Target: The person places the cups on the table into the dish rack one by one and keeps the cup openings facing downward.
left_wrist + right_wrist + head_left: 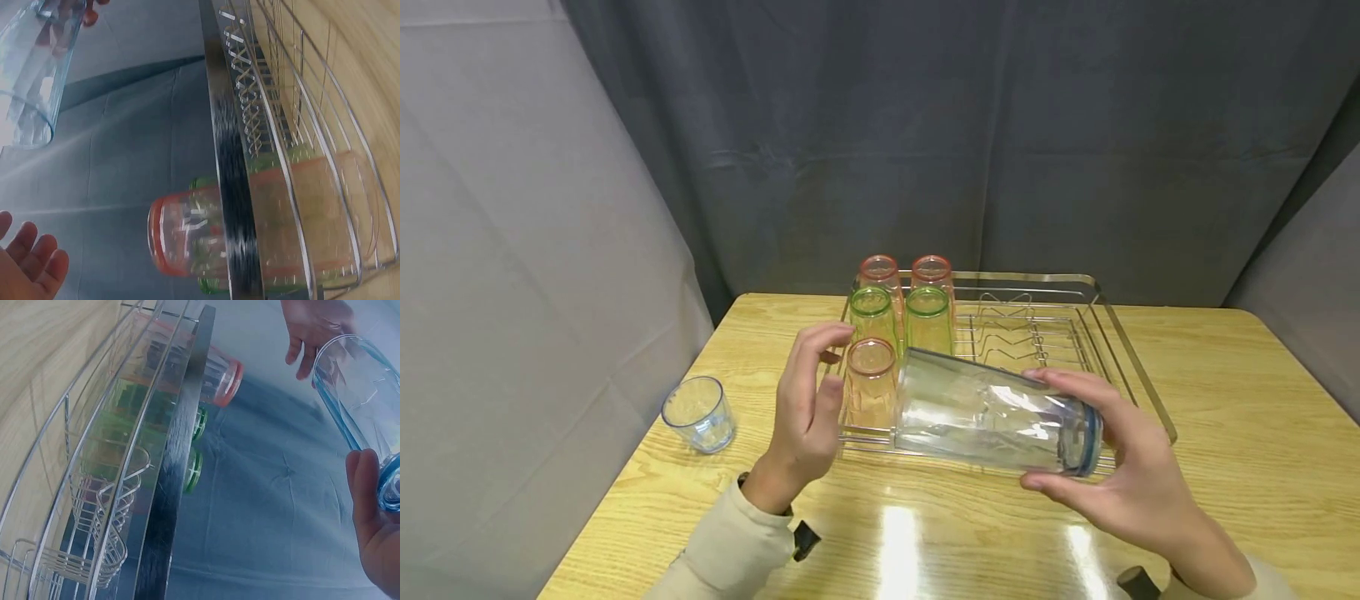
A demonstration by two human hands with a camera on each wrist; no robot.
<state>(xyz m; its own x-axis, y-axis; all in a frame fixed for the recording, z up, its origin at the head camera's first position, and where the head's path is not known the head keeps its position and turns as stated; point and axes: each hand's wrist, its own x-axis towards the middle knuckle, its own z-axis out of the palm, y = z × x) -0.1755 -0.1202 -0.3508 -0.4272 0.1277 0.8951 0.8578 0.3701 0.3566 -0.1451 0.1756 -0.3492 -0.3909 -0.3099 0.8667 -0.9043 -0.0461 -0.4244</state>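
Note:
A tall, clear, blue-tinted drinking glass (985, 417) lies nearly sideways in the air in front of the rack, mouth to the left. My right hand (1127, 467) grips it near the blue base, thumb below and fingers above. To the left of its mouth, my left hand (812, 400) is raised with fingers loosely bent, holding nothing. An orange tumbler (871, 392) stands upside down in the rack just beside that hand. In the right wrist view the left hand (319, 328) shows past the mouth of the blue glass (365, 394), with a gap I cannot judge.
The metal dish rack (1138, 375) holds inverted tumblers at its left end: two green, including one (929, 325), and two red behind, including one (932, 271). A short blue-rimmed glass (700, 417) stands upright on the wooden table (1240, 467) at left. Grey curtains (887, 125) hang behind.

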